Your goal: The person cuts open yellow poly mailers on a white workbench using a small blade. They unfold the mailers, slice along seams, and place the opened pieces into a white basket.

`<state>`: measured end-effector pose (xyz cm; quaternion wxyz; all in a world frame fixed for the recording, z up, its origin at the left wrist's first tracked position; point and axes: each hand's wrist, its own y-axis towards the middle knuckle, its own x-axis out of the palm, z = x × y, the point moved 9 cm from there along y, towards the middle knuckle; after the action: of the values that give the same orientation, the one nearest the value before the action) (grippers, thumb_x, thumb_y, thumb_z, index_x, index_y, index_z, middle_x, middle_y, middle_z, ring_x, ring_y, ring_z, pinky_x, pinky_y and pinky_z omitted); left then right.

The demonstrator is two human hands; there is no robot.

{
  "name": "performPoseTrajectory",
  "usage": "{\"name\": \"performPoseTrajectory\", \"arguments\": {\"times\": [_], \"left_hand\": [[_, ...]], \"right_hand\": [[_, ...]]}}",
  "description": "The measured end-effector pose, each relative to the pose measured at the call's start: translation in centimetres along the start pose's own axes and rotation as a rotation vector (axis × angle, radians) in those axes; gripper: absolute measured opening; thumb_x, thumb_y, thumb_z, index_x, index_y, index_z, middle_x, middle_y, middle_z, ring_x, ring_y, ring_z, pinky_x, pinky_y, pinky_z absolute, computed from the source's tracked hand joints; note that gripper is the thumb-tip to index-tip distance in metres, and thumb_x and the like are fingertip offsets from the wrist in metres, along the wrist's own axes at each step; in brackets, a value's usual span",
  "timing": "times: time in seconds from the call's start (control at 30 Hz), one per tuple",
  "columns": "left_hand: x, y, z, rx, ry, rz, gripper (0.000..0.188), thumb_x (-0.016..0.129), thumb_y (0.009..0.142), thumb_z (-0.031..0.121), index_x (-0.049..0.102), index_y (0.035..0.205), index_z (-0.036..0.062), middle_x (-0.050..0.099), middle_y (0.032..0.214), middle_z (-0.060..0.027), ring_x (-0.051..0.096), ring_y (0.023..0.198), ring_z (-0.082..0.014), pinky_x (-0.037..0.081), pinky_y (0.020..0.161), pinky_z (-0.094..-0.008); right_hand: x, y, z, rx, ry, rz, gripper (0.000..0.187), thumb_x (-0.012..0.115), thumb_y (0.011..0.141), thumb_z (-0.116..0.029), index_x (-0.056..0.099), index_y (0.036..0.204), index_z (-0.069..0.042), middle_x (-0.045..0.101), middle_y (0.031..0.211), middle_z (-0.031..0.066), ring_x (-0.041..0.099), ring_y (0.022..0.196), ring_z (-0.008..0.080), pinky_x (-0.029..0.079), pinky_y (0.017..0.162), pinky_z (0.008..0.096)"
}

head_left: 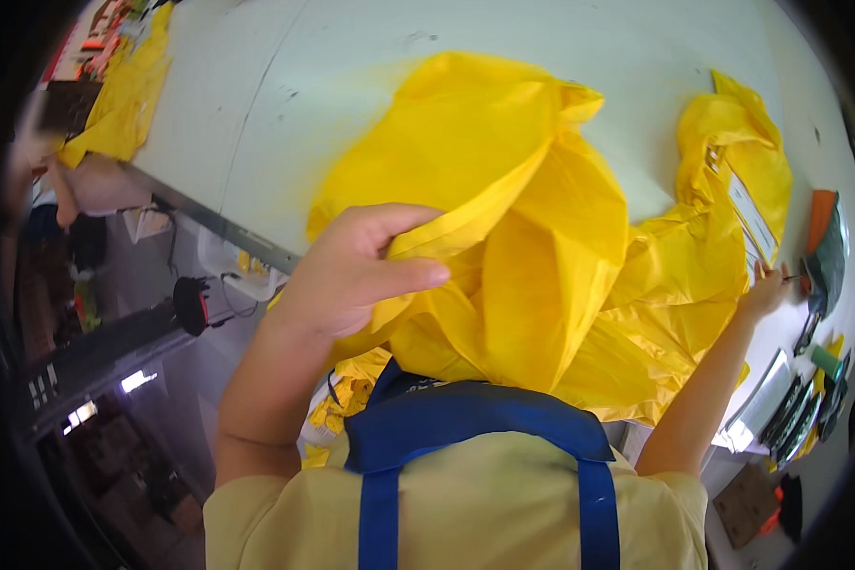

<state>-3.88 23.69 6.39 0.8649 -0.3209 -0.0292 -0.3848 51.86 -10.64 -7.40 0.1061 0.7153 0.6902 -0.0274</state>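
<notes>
A large sheet of thin, shiny yellow fabric [551, 285] lies bunched and billowing in front of me; I cannot tell what garment or article it belongs to. My left hand [347, 271] pinches a folded edge of it between thumb and fingers, holding that part up off the table. Off to the right, my right hand [765, 292] has its fingers curled beside the fabric's far right part, near a pale printed strip [750, 218] lying on the yellow. Whatever those fingers hold is too small to make out.
The pale table [351, 57] stretches ahead. More yellow fabric [133, 95] hangs over its far left edge, where another person's arm [64, 193] shows. An orange and dark grey item [824, 252] and a row of dark tools [796, 418] sit at right. My blue apron [475, 418] touches the fabric.
</notes>
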Motion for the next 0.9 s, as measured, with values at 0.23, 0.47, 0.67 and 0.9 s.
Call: {"name": "performPoseTrajectory", "arguments": {"times": [0.23, 0.47, 0.67, 0.9], "left_hand": [[1.0, -1.1, 0.4, 0.020, -0.135, -0.138, 0.046, 0.065, 0.075, -0.004, 0.055, 0.119, -0.0087, 0.063, 0.111, -0.0110, 0.061, 0.099, -0.0159, 0.046, 0.089, -0.0274], [0.4, -3.2, 0.8, 0.015, -0.188, -0.212, 0.045, 0.063, 0.076, -0.004, 0.055, 0.120, -0.0077, 0.062, 0.114, -0.0105, 0.060, 0.101, -0.0147, 0.046, 0.090, -0.0277], [-0.2, -3.7, 0.1, 0.013, -0.146, -0.246, 0.044, 0.062, 0.078, -0.004, 0.054, 0.121, -0.0071, 0.062, 0.115, -0.0104, 0.060, 0.102, -0.0145, 0.045, 0.091, -0.0279], [0.1, -3.4, 0.2, 0.013, -0.139, -0.269, 0.045, 0.061, 0.078, -0.006, 0.053, 0.123, -0.0056, 0.061, 0.117, -0.0096, 0.059, 0.104, -0.0144, 0.045, 0.092, -0.0278]], "right_hand": [[18.3, -29.4, -26.2, -0.787, -0.141, -0.994, 0.039, 0.053, 0.091, -0.012, 0.052, 0.128, -0.002, 0.054, 0.091, 0.0016, 0.053, 0.069, 0.0096, 0.043, 0.061, 0.0177], [22.4, -40.8, -33.4, -1.133, 0.046, -1.299, 0.033, 0.077, 0.069, -0.014, 0.063, 0.098, -0.005, 0.063, 0.080, 0.0083, 0.061, 0.070, 0.0248, 0.047, 0.061, 0.0341], [22.4, -42.6, -35.0, -1.242, 0.075, -1.353, 0.030, 0.077, 0.069, -0.017, 0.065, 0.094, -0.006, 0.064, 0.079, 0.0066, 0.061, 0.069, 0.0234, 0.045, 0.059, 0.0325], [22.2, -43.4, -35.3, -1.296, 0.101, -1.344, 0.027, 0.076, 0.069, -0.018, 0.066, 0.092, -0.007, 0.064, 0.078, 0.0061, 0.061, 0.068, 0.0227, 0.045, 0.059, 0.0320]]}}
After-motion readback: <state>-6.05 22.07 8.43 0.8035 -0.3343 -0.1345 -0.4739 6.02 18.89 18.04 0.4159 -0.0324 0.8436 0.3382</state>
